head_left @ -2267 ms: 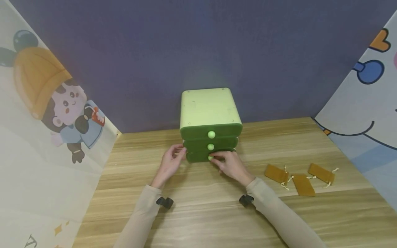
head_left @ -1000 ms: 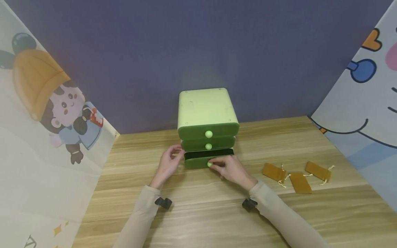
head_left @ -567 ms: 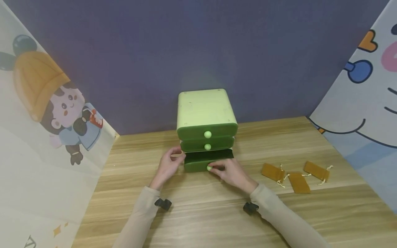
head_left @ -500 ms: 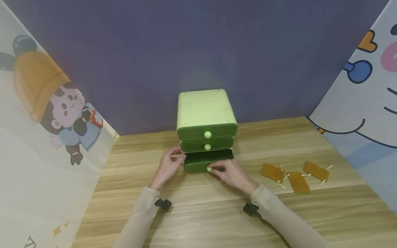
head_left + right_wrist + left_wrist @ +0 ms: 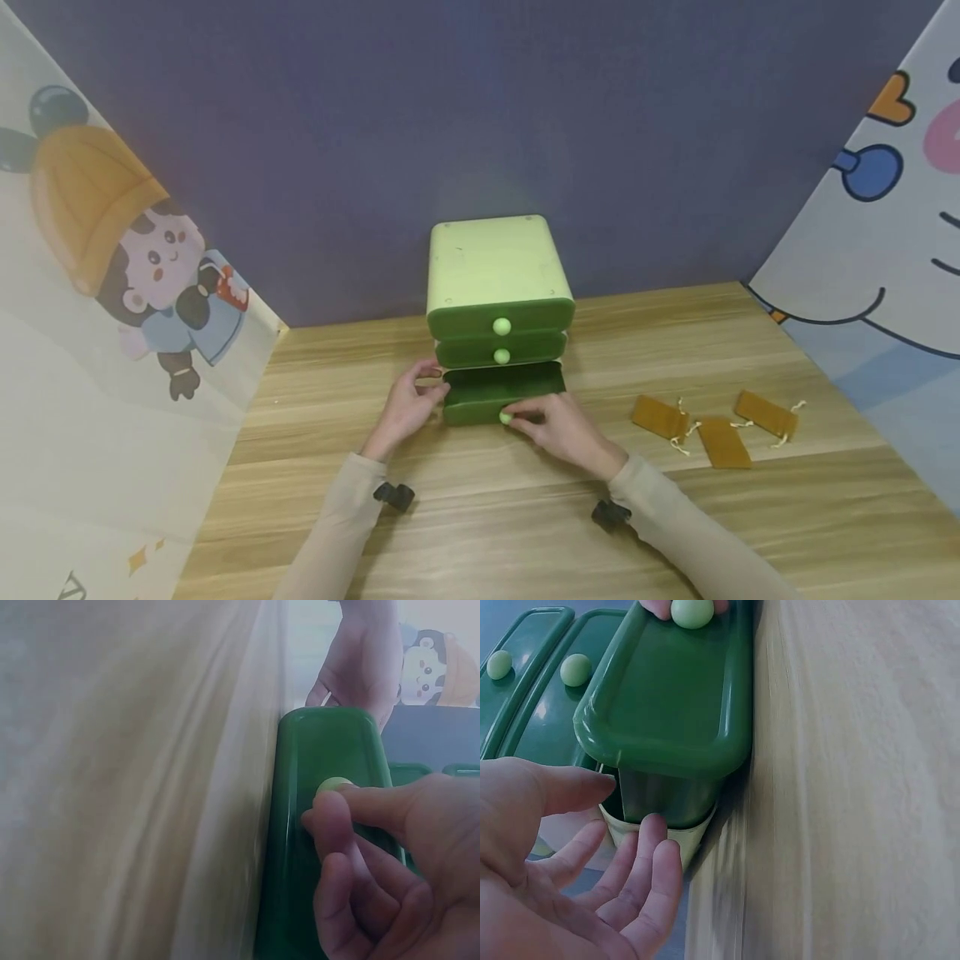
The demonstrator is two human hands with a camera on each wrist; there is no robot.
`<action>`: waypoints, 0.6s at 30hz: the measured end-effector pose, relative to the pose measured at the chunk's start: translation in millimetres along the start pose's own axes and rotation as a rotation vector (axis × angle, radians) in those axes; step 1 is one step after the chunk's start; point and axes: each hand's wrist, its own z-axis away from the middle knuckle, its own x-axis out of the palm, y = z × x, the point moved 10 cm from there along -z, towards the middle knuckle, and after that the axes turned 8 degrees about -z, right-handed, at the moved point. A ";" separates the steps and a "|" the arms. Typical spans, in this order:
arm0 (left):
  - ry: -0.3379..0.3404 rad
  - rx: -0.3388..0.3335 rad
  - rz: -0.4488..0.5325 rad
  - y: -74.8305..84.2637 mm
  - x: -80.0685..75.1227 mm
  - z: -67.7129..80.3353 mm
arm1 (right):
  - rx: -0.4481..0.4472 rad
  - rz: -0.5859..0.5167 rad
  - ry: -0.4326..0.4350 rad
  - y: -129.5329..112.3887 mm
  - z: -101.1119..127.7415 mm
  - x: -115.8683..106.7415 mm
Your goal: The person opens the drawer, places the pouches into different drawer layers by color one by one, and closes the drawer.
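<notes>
A small drawer cabinet (image 5: 495, 258) with a pale green shell and three dark green drawers stands against the back wall. Its bottom drawer (image 5: 471, 412) is pulled out, and the dark inside shows with nothing seen in it. Thumb and index finger of my right hand (image 5: 564, 429) pinch that drawer's round pale knob (image 5: 693, 610). My left hand (image 5: 405, 408) is at the cabinet's left side, its fingers loosely bent at the shell's edge and the thumb near the drawer's gap. The top drawer (image 5: 465, 320) and middle drawer (image 5: 461, 352) are closed.
Three brown drawstring pouches with pale cords lie to the right on the wooden table (image 5: 480, 525): a left pouch (image 5: 658, 416), a middle pouch (image 5: 723, 443) and a right pouch (image 5: 763, 412). A dark blue wall (image 5: 495, 108) rises behind, with printed panels at both sides.
The bottom drawer has slid out toward me from nearly closed, my right hand moving with its knob. My left hand has stayed at the cabinet's side. The pouches lie as before.
</notes>
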 end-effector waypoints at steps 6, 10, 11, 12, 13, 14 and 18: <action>-0.003 -0.002 -0.003 1.1 0.5 0.4 | -0.010 0.004 0.001 -3.0 5.2 -0.3; -0.005 -0.006 0.005 0.7 0.3 0.8 | -0.006 0.004 0.000 -3.3 8.9 0.4; -0.004 -0.007 0.005 0.7 0.1 0.9 | 0.001 -0.004 -0.003 -2.9 9.5 0.8; -0.004 -0.009 0.008 0.6 0.0 1.0 | 0.006 -0.010 -0.004 -2.4 10.1 1.3; -0.003 -0.004 0.006 1.0 -0.2 1.1 | 0.009 -0.013 -0.004 -2.3 10.5 1.6; -0.002 -0.004 0.004 1.1 -0.4 1.2 | 0.013 -0.019 -0.005 -2.0 10.8 2.0; 0.001 0.000 0.005 2.2 -0.8 1.1 | 0.016 -0.021 0.002 -3.0 12.0 1.6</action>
